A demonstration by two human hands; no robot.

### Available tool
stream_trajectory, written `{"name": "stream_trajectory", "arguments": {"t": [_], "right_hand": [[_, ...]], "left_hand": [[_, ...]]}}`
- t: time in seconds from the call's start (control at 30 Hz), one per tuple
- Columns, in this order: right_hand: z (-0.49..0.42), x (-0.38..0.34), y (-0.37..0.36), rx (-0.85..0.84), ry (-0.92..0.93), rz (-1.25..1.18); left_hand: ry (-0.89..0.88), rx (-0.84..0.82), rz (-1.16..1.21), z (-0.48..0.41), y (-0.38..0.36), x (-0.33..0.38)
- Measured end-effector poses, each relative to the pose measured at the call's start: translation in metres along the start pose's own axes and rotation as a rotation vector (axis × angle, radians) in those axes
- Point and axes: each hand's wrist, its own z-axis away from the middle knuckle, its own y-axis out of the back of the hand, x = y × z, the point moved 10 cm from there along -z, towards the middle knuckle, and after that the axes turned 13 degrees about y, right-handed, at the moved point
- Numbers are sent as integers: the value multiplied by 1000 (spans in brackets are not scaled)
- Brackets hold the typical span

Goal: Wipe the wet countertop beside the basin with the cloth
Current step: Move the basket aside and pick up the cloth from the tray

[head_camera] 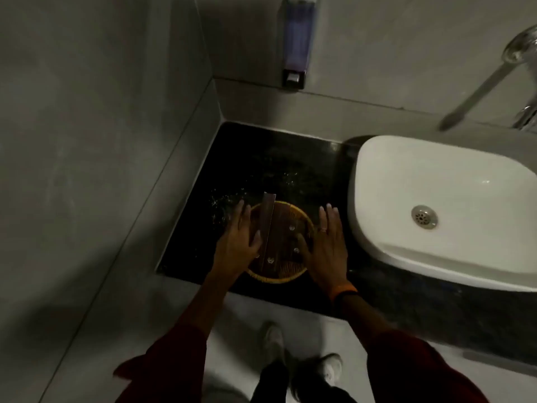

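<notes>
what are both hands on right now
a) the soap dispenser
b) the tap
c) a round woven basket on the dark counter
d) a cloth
c: the left hand and the right hand flank a round woven basket sitting on the dark countertop left of the white basin; no cloth is in view.
</notes>
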Motion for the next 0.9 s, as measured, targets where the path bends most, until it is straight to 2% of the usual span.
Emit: {"name": "stream_trajectory", "arguments": {"t": [0.13, 0.2, 0.37, 0.57, 0.73, 0.9], "right_hand": [[23, 29, -38, -89, -356, -388], [28, 28, -38, -33, -438, -491], [54, 35, -13, 61, -425, -417], [147, 85, 35, 131, -463, -464], [229, 160, 80, 121, -539, -408], [295, 260, 146, 173, -593, -408]], "left_hand": [[98, 75, 37, -11, 1, -15], [151, 52, 75, -14, 0, -17], [192, 42, 71, 11, -1, 1], [126, -24, 195, 100, -44, 49], [176, -84, 204, 164, -114, 104], [118, -159, 207, 206, -196, 204]]}}
